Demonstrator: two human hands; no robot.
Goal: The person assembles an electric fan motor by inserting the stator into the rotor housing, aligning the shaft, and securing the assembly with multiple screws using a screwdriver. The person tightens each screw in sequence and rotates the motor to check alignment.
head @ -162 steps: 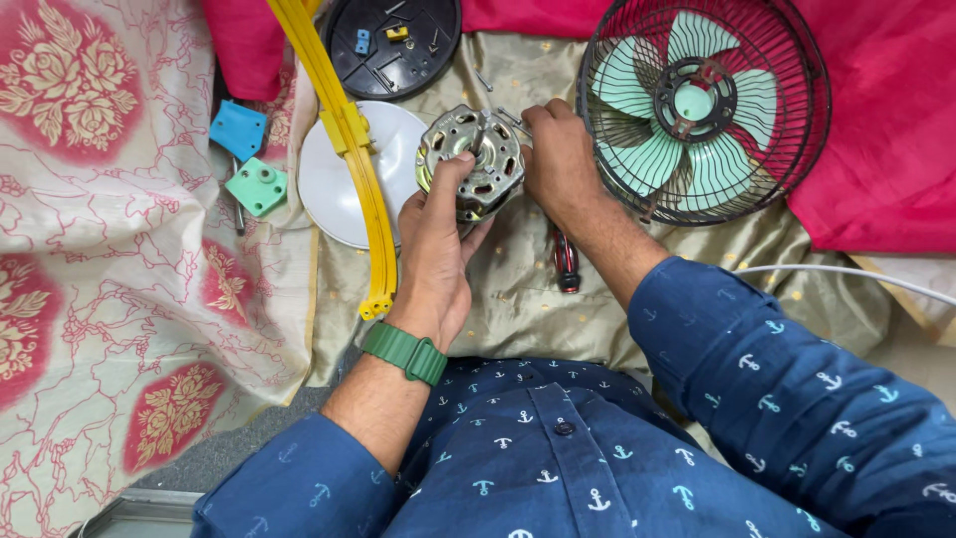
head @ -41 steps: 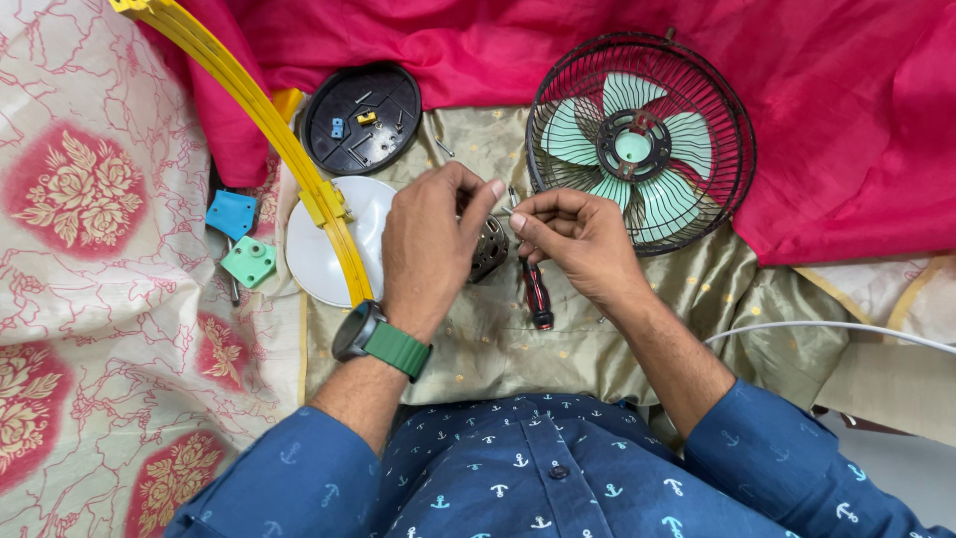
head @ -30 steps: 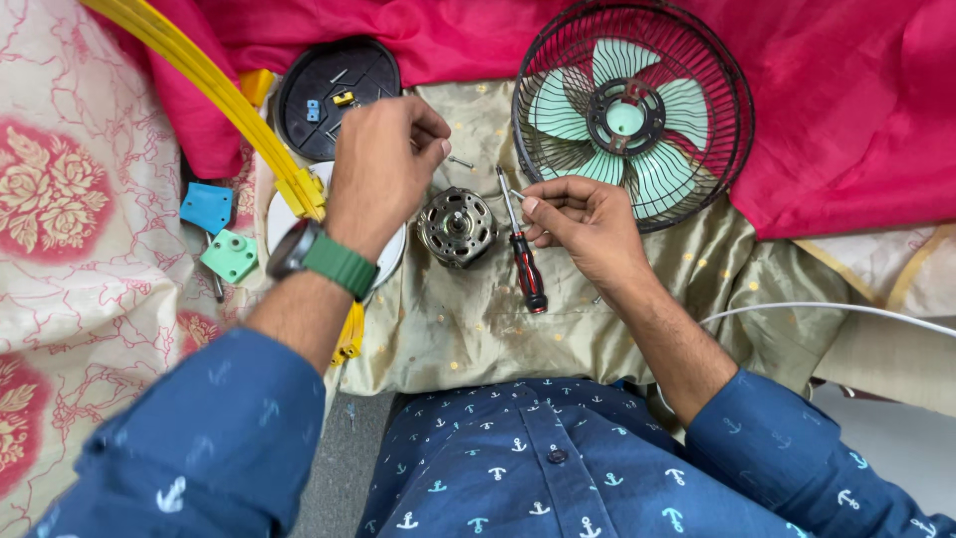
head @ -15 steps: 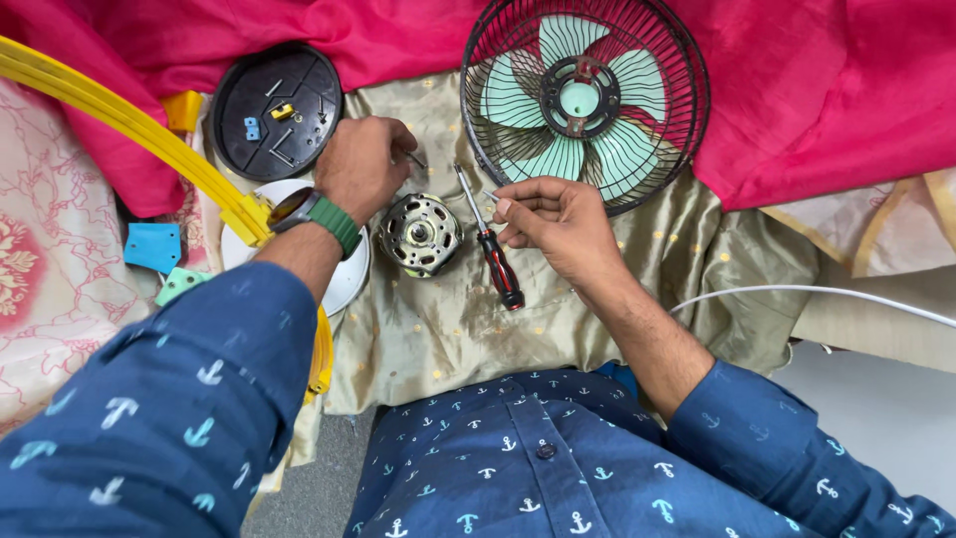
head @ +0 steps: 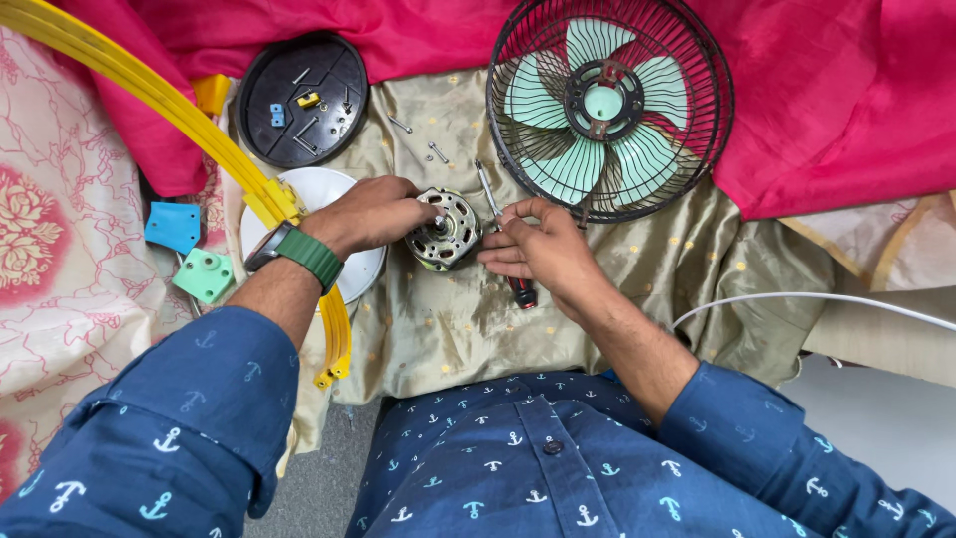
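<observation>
Metal fan motor [head: 444,229] on gold cloth [head: 558,299]: left hand [head: 373,212] grips its side, right hand [head: 538,249] pinches screwdriver [head: 503,239].

We have the motor [head: 444,230] at the middle of the cloth [head: 637,269], our left hand [head: 373,211] on its left side and our right hand [head: 538,249] just right of it, over the screwdriver [head: 520,289]. Behind the right hand stands the fan cage [head: 609,105]. Left of the cage lies the round cover [head: 304,100], with loose screws [head: 438,152] between them. The disc [head: 329,199] lies under our left wrist.
</observation>
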